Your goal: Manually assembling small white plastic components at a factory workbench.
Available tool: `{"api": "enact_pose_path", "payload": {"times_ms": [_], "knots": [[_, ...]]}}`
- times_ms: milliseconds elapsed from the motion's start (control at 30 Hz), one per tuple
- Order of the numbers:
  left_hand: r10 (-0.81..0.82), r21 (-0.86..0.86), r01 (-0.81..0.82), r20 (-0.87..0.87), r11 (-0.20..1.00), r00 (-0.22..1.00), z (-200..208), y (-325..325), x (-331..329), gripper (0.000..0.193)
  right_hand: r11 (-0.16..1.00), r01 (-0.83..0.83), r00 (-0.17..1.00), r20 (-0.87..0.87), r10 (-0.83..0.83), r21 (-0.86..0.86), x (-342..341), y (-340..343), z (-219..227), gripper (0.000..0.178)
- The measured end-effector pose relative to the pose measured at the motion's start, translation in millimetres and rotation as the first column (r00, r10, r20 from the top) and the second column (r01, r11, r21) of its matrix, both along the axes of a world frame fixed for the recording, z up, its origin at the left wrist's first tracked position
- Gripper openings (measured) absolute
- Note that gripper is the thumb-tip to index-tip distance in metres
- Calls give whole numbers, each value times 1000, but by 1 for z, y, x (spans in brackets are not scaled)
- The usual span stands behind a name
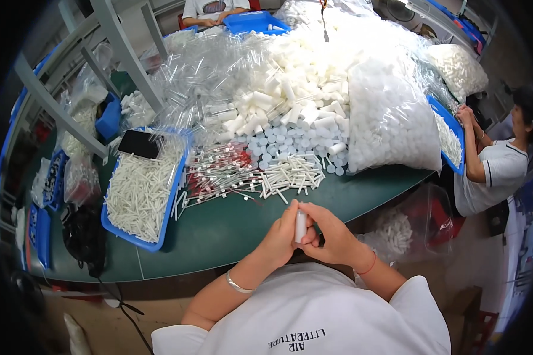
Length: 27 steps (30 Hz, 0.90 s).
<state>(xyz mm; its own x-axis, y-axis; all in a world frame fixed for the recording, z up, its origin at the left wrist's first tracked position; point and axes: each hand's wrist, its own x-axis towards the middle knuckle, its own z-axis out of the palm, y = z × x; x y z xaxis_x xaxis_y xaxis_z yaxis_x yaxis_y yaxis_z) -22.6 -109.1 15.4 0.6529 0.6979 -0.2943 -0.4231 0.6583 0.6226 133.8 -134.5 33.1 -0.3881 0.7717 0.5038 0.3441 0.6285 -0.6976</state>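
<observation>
Close to my body, at the green table's front edge, I hold a small white tube (pixel 301 228) upright. My left hand (pixel 280 238) closes on it from one side. The fingers of my right hand (pixel 333 235) curl round it from the other, its thumb and fingertips near the top. Just beyond my hands lies a loose pile of thin white sticks (pixel 291 173). Beside them are wires with small white connectors (pixel 219 177), some red. Translucent round caps (pixel 272 145) are scattered behind, and larger white tubes (pixel 290 89) heap up farther back.
To the left, a blue tray (pixel 155 245) holds many white sticks, with a black phone (pixel 139 144) on top. A bulging plastic bag (pixel 391 118) stands at right on the green table (pixel 219 236). Grey metal posts (pixel 127 56) rise at left. Two other people work at the far and right sides.
</observation>
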Motion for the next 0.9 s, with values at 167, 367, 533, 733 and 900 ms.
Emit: {"api": "enact_pose_path", "payload": {"times_ms": [167,367,533,733,900], "knots": [[-189,-110,184,-43,977,981,-15,-21,24,59,980,139,990,-10,-142,-139,29,-36,-26,71],[398,667,138,-584,732,707,10,-21,-14,19,772,504,856,107,-505,-388,82,-102,-42,59],[865,887,340,-414,312,284,-3,25,-77,8,97,688,654,557,-512,-719,134,-162,-134,63],[904,842,437,-407,316,131,-24,33,-110,8,597,668,741,323,-589,-444,124,-136,-104,36],[910,815,490,-403,310,96,-29,30,-100,17,948,316,946,97,-310,-41,32,-15,-28,15]]}}
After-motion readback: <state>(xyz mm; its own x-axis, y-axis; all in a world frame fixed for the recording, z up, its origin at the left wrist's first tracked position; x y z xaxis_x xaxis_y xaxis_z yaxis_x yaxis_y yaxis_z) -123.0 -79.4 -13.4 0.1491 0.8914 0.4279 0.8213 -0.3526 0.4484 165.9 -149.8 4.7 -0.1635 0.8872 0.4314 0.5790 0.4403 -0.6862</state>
